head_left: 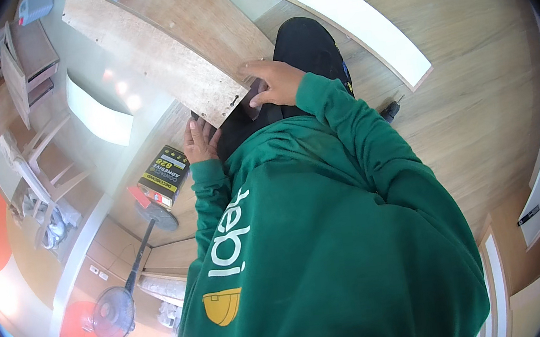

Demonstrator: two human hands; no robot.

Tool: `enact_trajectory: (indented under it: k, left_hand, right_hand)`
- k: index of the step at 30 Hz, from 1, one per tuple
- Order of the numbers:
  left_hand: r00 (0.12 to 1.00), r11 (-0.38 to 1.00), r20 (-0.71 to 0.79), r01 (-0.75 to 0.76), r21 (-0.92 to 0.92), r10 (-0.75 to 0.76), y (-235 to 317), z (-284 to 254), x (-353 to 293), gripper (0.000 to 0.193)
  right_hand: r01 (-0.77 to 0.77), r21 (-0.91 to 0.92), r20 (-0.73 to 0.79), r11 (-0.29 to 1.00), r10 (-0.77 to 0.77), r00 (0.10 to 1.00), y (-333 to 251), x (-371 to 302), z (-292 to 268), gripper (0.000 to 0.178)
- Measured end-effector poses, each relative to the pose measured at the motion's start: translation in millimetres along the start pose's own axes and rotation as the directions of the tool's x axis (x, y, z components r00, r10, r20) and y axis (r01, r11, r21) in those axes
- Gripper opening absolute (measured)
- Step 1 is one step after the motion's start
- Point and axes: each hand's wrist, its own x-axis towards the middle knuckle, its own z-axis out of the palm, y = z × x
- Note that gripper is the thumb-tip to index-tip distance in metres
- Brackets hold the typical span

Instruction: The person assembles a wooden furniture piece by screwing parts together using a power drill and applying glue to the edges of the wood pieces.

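A long pale board (158,61), scuffed and dotted with small holes, slants from the upper left down to my lap. Two dark marks or holes, joined by a dark streak, show near its near end. My left hand (200,142) is beside the left corner of that end, fingers stretched upward and slightly apart. Whether it touches the board I cannot tell. Past the right corner is my right hand (275,82), thumb and fingers apart. A small brownish patch shows between them and I cannot make out what it is. Nothing is plainly gripped in either hand.
A wider wood panel (213,22) lies beyond the board. A curved white-faced panel (346,20) rests on the floor ahead. To the right lies a black drill (391,111). An adhesive can (164,174) and a standing fan (115,314) are at the left, with wooden furniture (32,69) farther off.
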Motion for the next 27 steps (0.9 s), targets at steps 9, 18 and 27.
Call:
enact_trajectory:
  k: [9, 18, 27]
  left_hand:
    - [0.996, 0.997, 0.082, 0.037, 0.067, -0.042, -2.4, 19.4, 2.9, 0.047]
    - [0.995, 1.0, 0.099, 0.01, -0.021, -0.008, -13.7, 14.2, 9.7, 0.041]
    - [0.993, 0.997, 0.103, -0.066, 0.045, 0.061, -18.5, 15.4, 10.7, 0.043]
  right_hand:
    - [-0.02, 0.027, 0.123, 0.999, 0.017, 0.992, 23.8, 9.7, 8.7, 0.045]
    - [-0.06, 0.008, 0.182, 0.998, 0.058, 0.982, 17.6, 12.0, -0.9, 0.041]
    - [-0.029, 0.033, 0.161, 0.999, 0.023, 0.987, 26.4, 13.9, 3.5, 0.038]
